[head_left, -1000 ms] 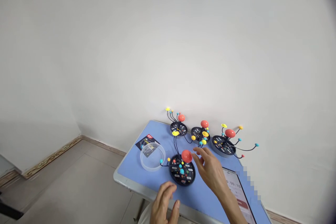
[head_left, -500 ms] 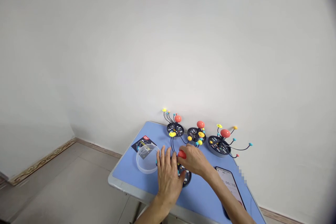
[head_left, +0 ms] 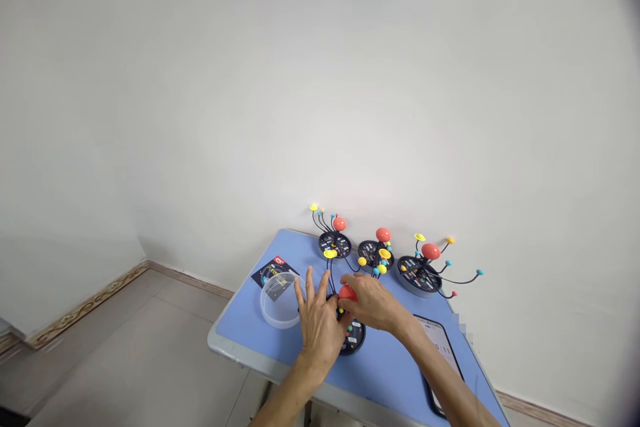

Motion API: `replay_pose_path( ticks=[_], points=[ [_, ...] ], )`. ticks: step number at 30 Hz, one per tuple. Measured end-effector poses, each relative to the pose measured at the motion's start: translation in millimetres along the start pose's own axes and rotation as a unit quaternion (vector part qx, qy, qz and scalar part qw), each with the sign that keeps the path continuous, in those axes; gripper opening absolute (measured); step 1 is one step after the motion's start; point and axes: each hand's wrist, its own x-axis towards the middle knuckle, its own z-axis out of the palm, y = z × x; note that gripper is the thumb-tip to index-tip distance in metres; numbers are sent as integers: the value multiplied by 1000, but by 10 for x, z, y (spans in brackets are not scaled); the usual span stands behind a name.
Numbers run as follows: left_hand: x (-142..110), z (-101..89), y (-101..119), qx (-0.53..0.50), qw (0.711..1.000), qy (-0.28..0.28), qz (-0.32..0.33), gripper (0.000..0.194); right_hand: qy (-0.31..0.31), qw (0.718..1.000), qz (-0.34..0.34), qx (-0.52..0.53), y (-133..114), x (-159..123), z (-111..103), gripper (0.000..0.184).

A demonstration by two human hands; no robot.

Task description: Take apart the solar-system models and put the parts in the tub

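On the front part of the table stands a toy solar system model [head_left: 355,339] with a round black base and thin black arms tipped with coloured balls. My right hand [head_left: 373,300] is closed around the model's red ball [head_left: 347,292]. My left hand [head_left: 320,327] lies over the model's left side. Its thumb and index finger come together at the model's centre, below the red ball, while the other fingers are spread. The exact contact there is hidden. Part of the base and some arms are covered by my hands.
Three similar models stand along the wall: left [head_left: 335,245], middle [head_left: 369,253] and right [head_left: 419,276]. A clear round plastic cover [head_left: 278,324] overlaps a dark printed card [head_left: 273,270] on the left. A phone [head_left: 440,340] showing a timer lies under my right forearm on the blue table [head_left: 250,330].
My left hand's fingers have spread and bent more, with the index finger drawn in towards the model's centre. My right hand stays on the red ball. The view has shifted slightly.
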Motion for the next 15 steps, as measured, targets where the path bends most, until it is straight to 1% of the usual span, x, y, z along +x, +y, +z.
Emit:
replay_pose_path(
  ticks=[2, 5, 7, 10, 15],
  points=[
    [2, 0, 9, -3, 1000, 7, -5, 15, -4, 1000, -5, 3, 8, -6, 5, 12],
    [6, -4, 20, 2, 1000, 12, -4, 27, -10, 1000, -20, 7, 29, -9, 8, 10],
    [16, -14, 29, -3, 1000, 10, 2, 30, -15, 1000, -25, 3, 40, -5, 2, 10],
    [37, -31, 48, -22, 1000, 9, 7, 25, -22, 1000, -16, -6, 36, 4, -12, 12],
    [57, -46, 77, -36, 999, 15, -20, 12, -36, 999, -15, -29, -4, 15, -39, 8]
  ],
)
